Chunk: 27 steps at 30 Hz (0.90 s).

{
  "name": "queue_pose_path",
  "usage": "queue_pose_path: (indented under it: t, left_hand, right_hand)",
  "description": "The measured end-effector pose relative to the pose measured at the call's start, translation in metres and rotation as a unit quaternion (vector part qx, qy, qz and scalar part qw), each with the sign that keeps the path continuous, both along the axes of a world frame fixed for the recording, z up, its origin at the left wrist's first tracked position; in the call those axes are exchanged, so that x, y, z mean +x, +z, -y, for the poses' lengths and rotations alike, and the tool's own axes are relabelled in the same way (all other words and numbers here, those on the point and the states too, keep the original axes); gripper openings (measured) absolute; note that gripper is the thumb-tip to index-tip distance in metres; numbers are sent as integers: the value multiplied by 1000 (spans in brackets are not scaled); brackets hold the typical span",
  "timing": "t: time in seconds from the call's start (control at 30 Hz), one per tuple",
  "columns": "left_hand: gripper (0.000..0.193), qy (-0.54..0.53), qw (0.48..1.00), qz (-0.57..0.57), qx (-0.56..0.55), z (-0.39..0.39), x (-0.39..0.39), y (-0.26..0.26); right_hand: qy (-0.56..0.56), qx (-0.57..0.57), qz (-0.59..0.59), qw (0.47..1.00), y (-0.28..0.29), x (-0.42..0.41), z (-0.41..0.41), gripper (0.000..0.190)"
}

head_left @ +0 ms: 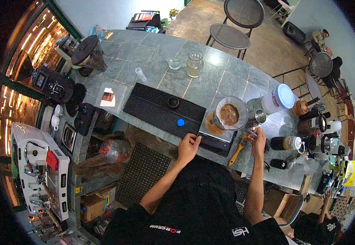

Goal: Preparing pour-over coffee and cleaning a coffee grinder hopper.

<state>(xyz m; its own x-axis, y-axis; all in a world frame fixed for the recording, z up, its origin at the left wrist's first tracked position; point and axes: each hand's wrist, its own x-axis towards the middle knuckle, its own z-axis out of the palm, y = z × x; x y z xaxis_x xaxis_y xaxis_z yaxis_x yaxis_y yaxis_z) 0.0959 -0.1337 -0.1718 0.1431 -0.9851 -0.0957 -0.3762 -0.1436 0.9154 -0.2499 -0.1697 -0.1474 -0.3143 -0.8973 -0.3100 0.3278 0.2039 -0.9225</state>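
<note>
My left hand [189, 147] rests at the edge of a black rubber bar mat [153, 113], thumb and fingers touching or nearly touching its corner; it seems to hold nothing. A coffee dripper with a paper filter [241, 111] holds wet brown coffee grounds [229, 114] over a glass server [212, 125] on a black scale [217, 144]. To its right, my right hand [258, 139] has its fingers near the handle of a small metal pitcher [260, 116]; whether it grips the handle is unclear. A yellow-handled brush [236, 155] lies between scale and right hand.
Glasses [194, 64] stand beyond the mat, a blue-lidded tub [278, 99] and several jars [312, 125] to the right. Coffee grinders [56, 85] and an espresso machine [39, 171] are at left. A co-worker's arm [325, 205] shows lower right; another person [319, 38] sits farther off.
</note>
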Motion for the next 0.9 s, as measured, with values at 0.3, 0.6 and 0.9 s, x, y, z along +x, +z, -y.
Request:
queue_pose_path:
  t: [0.3, 0.6, 0.9]
  left_hand:
    - [40, -26, 999, 30, 35, 7, 1, 11]
    - [42, -12, 999, 26, 37, 5, -1, 4]
    - [32, -28, 1000, 4, 11, 6, 0, 2]
  right_hand:
    - [-50, 81, -105, 990, 29, 14, -6, 34]
    - [98, 104, -289, 947, -9, 83, -62, 37]
    - [84, 124, -269, 951, 14, 80, -60, 41]
